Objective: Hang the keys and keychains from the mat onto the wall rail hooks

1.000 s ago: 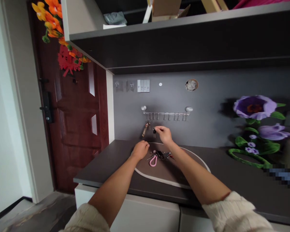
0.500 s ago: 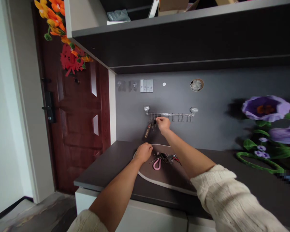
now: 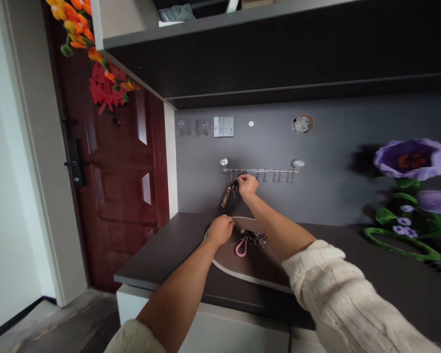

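Note:
My right hand point(image 3: 248, 185) is up at a metal hook rail point(image 3: 264, 171) on the wall, its fingers pinched at a small bunch of keys point(image 3: 235, 187) near the left hooks. A key fob with lettering point(image 3: 226, 196) hangs just left of those keys. My left hand point(image 3: 221, 230) is lower, fingers curled over the left rim of a brown tray with a pale edge point(image 3: 242, 281); what they hold, if anything, is hidden. In the tray lie several more keys point(image 3: 256, 238) and a pink loop strap point(image 3: 241, 248).
The tray rests on a dark counter point(image 3: 161, 250) beneath a low overhanging shelf point(image 3: 260, 73). Purple artificial flowers point(image 3: 413, 159) stand at the right. To the left are a dark red door point(image 3: 113, 206) and orange flowers point(image 3: 77, 24) hanging from the shelf's end.
My right hand stays at the hook rail, with its fingers shifted slightly at the keys. My left hand stays by the tray rim. The whole view has moved a little.

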A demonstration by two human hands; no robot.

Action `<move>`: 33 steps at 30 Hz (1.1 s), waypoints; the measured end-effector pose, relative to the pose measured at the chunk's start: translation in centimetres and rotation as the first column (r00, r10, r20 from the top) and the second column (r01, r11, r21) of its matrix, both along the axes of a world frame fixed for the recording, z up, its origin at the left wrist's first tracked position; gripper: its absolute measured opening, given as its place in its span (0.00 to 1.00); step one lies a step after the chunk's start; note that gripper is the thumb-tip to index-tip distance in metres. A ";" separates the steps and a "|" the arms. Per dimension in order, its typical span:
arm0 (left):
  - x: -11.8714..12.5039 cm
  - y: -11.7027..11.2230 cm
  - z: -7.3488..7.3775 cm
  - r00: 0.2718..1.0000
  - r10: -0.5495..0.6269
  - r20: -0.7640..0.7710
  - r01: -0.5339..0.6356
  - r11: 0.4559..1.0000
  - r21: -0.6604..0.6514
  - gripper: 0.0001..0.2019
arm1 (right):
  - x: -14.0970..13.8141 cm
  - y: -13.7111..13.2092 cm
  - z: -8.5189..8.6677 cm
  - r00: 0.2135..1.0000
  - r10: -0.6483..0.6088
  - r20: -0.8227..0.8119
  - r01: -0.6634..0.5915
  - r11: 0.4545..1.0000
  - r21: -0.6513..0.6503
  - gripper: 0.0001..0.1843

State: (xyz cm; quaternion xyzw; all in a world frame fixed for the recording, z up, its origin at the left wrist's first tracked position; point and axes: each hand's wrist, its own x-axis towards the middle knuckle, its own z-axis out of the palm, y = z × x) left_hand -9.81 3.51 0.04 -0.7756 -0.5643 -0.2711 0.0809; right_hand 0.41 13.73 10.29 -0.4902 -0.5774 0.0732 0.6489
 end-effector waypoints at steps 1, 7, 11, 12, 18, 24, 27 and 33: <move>0.0 0.0 0.0 1.000 -0.002 -0.001 0.002 1.000 0.002 0.15 | 0.0 -0.2 0.0 1.000 -0.009 0.027 0.009 1.000 -0.001 0.09; 0.0 0.0 -0.1 1.000 -0.007 0.008 0.007 1.000 0.016 0.14 | 0.1 -1.1 -0.3 0.986 -0.051 0.161 0.061 0.997 -0.055 0.09; -0.1 0.0 0.0 1.000 -0.006 0.017 0.006 1.000 0.003 0.14 | 0.1 -1.1 -0.7 0.987 -0.050 0.152 0.057 0.997 -0.044 0.08; -0.1 0.0 0.0 1.000 -0.006 0.020 0.006 1.000 0.002 0.14 | 0.2 -1.1 -0.8 0.988 -0.044 0.145 0.051 0.998 -0.044 0.08; -0.2 0.1 -0.2 0.999 -0.027 0.045 0.026 0.999 0.020 0.14 | 0.7 -1.1 -1.2 0.993 -0.020 0.117 0.026 0.998 -0.050 0.08; -0.2 0.3 -0.1 0.997 -0.030 0.078 0.030 1.000 0.002 0.13 | 1.7 -1.0 -2.1 0.997 0.033 0.067 -0.034 0.999 0.011 0.06; -0.3 0.4 -0.1 0.994 -0.043 0.101 0.042 0.999 0.004 0.13 | 2.3 -1.5 -2.5 0.993 0.112 0.020 -0.112 0.994 -0.004 0.07; -0.5 0.5 -0.1 0.983 -0.099 0.153 0.097 0.995 0.020 0.11 | 3.9 -4.5 -3.4 0.931 0.347 -0.115 -0.358 0.929 -0.098 0.08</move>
